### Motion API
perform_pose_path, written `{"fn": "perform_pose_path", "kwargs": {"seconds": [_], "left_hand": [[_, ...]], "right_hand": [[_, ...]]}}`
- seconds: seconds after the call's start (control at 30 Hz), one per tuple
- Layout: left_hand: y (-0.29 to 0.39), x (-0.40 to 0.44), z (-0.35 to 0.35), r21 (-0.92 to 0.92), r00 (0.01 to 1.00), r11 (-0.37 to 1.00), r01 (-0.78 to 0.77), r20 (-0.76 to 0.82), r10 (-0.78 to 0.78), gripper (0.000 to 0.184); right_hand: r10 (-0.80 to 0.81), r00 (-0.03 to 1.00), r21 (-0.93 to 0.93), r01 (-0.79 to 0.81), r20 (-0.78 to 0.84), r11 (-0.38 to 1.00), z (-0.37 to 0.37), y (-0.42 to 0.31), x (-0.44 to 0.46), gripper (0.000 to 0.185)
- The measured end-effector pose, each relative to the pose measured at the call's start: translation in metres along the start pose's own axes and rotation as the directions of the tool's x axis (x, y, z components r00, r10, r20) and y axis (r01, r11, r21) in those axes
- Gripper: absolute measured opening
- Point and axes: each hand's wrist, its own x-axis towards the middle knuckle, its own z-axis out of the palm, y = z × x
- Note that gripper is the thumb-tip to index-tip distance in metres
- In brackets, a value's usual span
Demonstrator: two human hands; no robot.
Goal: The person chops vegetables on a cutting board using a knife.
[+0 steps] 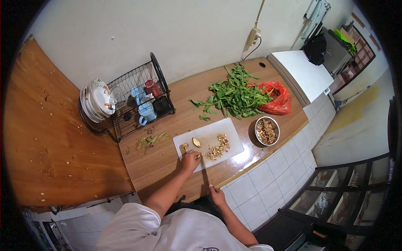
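Observation:
A white cutting board (232, 144) lies on the wooden table near its front edge. My left hand (191, 161) is closed at the board's near left side, fingertips on a small pale-brown food piece (199, 156). My right hand (217, 196) grips a knife (206, 170) by its handle. The blade reaches over the board's near edge, its tip close to my left fingertips. A dark-skinned, pale-fleshed cut piece (196, 142) and a smaller piece (185, 146) lie above my left hand. Diced bits (218, 148) are heaped on the right half.
Leafy greens (236, 93) spill beside a red plastic bag (280, 99) at the back right. A bowl (266, 131) of brown chopped food stands near the right edge. Scraps (147, 142) lie at left, below a dish rack (138, 100) with cups and plates (98, 98).

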Motion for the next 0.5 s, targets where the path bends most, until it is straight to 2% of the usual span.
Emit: {"fn": "perform_pose_path", "kwargs": {"seconds": [0.2, 0.3, 0.37, 0.5], "left_hand": [[0.013, -0.002, -0.014, 0.008, 0.999, 1.0, 0.006, 0.037, -0.007, 0.017], [0.0, 0.001, -0.004, 0.015, 0.999, 1.0, -0.002, 0.035, 0.001, 0.017], [-0.007, 0.003, 0.004, 0.019, 0.999, 1.0, -0.007, 0.038, 0.007, 0.017], [-0.001, 0.001, -0.006, 0.009, 0.999, 0.999, -0.048, 0.014, 0.048, 0.017]], "right_hand": [[-0.03, 0.999, 0.036, 0.029, 0.019, 0.999, 0.0, -0.012, -0.001, 0.069], [-0.031, 0.999, 0.003, 0.031, -0.023, 1.0, 0.002, -0.026, 0.007, 0.068], [-0.093, 0.995, -0.072, 0.09, -0.042, 0.993, 0.012, -0.015, 0.035, 0.067], [-0.012, 1.0, -0.086, 0.011, -0.009, 0.996, 0.005, -0.026, 0.031, 0.069]]}}
